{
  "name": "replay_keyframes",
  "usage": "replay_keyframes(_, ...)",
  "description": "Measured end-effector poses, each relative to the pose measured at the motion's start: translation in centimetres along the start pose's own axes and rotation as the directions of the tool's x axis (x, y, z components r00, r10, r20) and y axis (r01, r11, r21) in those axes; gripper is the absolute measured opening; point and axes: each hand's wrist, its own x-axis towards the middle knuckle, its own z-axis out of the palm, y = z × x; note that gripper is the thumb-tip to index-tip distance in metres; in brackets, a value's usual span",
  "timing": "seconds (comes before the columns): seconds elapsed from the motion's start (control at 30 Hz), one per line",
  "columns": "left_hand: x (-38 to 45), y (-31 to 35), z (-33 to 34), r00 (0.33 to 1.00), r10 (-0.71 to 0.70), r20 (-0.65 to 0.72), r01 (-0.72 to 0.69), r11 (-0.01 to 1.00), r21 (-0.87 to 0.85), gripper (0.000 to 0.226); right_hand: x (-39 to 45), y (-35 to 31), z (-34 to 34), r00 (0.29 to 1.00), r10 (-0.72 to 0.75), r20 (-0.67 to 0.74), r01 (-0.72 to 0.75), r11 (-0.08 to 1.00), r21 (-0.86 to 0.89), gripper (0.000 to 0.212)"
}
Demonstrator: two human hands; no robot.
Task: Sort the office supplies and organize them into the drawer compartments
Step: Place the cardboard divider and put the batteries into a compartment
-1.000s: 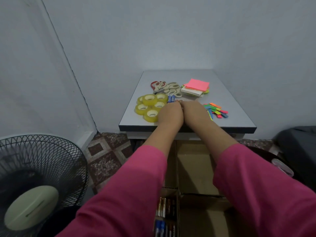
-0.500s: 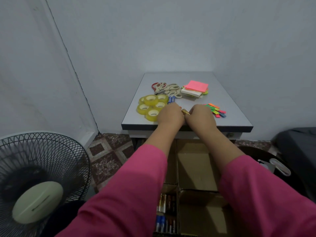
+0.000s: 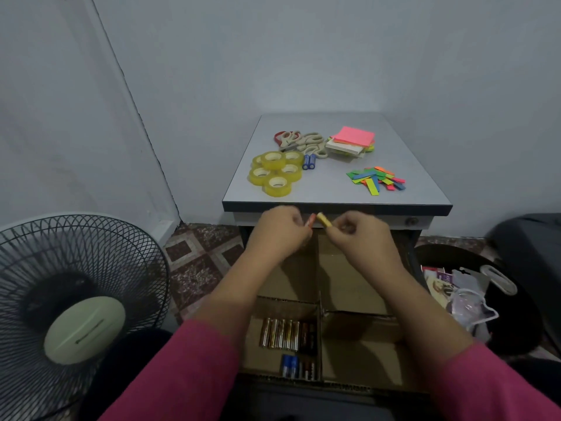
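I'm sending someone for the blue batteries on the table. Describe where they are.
On the grey table, look between the yellow tape rolls and the beige scissors. The two blue batteries lie side by side there, the only small blue cylinders on top.

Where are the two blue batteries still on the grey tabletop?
In the head view, the two blue batteries lie left of centre on the grey tabletop, between the yellow tape rolls and beige-handled scissors.

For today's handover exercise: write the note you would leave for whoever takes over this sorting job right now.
Left hand grips a small orange-tipped item, likely a battery; right hand grips a yellow one, both above the open drawer.
Done: batteries lie in the near-left compartment.
Left on the table: tape rolls, scissors, two blue batteries, sticky notes, coloured tabs. The other compartments look empty.
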Motion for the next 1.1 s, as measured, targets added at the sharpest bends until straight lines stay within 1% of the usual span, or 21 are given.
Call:
replay_keyframes(0.07, -2.3, -2.1, -0.1, 0.994, -0.057, 0.095, 0.074, 0.978, -0.194, 0.011, -2.4, 1.0, 0.6, 0.997, 0.042, 0.058, -0.048, 0.992, 0.114, 0.002)
replay_keyframes(0.13, -4.1, -4.3, 0.1, 0.982, -0.074, 0.175, 0.134, 0.921, -0.365, 0.009, -4.1, 1.8, 1.2, 0.981, 0.117, 0.153, -0.144, 0.974, 0.176, 0.003)
replay_keyframes(0.2, -5.3, -6.2, 0.4, 0.977, -0.078, 0.2, 0.162, 0.879, -0.449, 0.007, -5.4, 2.3, 2.0, 0.95, 0.164, 0.266, -0.209, 0.966, 0.153, 0.005)
replay_keyframes(0.27, -5.8, -7.6, 0.6, 0.97, -0.12, 0.213, 0.207, 0.864, -0.459, 0.005, -6.4, 2.1, 3.0, 0.908, 0.165, 0.385, -0.22, 0.97, 0.104, 0.005)
replay_keyframes(0.33, -5.8, -8.4, 0.7, 0.964, -0.172, 0.203, 0.249, 0.852, -0.46, 0.004, -7.3, 1.3, 4.0, 0.864, 0.15, 0.481, -0.162, 0.987, -0.017, 0.001)
replay_keyframes(0.4, -5.5, -9.1, 0.7, 0.966, -0.199, 0.168, 0.257, 0.827, -0.5, 0.005, -8.0, 0.4, 5.3, 0.841, 0.105, 0.53, -0.01, 0.984, -0.179, 0.01)
replay_keyframes(0.47, -5.1, -9.7, 0.9, 0.965, -0.224, 0.136, 0.261, 0.779, -0.569, 0.007, -8.4, -0.4, 7.1, 0.838, 0.028, 0.546, 0.158, 0.943, -0.292, 0.019)
replay_keyframes(0.57, -4.8, -10.3, 1.4, 0.957, -0.261, 0.13, 0.284, 0.736, -0.614, 0.007, -8.4, -1.0, 9.9, 0.81, -0.056, 0.583, 0.321, 0.875, -0.362, 0.021)
replay_keyframes(0.7, -4.7, -10.7, 1.6, 0.954, -0.27, 0.128, 0.287, 0.715, -0.637, 0.008, -7.6, -2.2, 11.9, 0.729, -0.137, 0.671, 0.496, 0.781, -0.379, 0.023)
replay_keyframes(0.8, -4.6, -10.7, 1.6, 0.955, -0.266, 0.128, 0.284, 0.703, -0.652, 0.009, -7.5, -2.4, 12.7, 0.687, -0.14, 0.713, 0.567, 0.716, -0.406, 0.025)
replay_keyframes(0.9, -4.6, -10.8, 1.6, 0.958, -0.262, 0.12, 0.274, 0.7, -0.66, 0.007, -7.6, -2.2, 13.3, 0.653, -0.101, 0.75, 0.571, 0.717, -0.4, 0.024)
replay_keyframes(1.1, -4.7, -10.7, 1.4, 0.96, -0.258, 0.105, 0.26, 0.697, -0.668, 0.007, -7.4, -1.2, 13.6, 0.668, -0.053, 0.742, 0.523, 0.743, -0.418, 0.025)
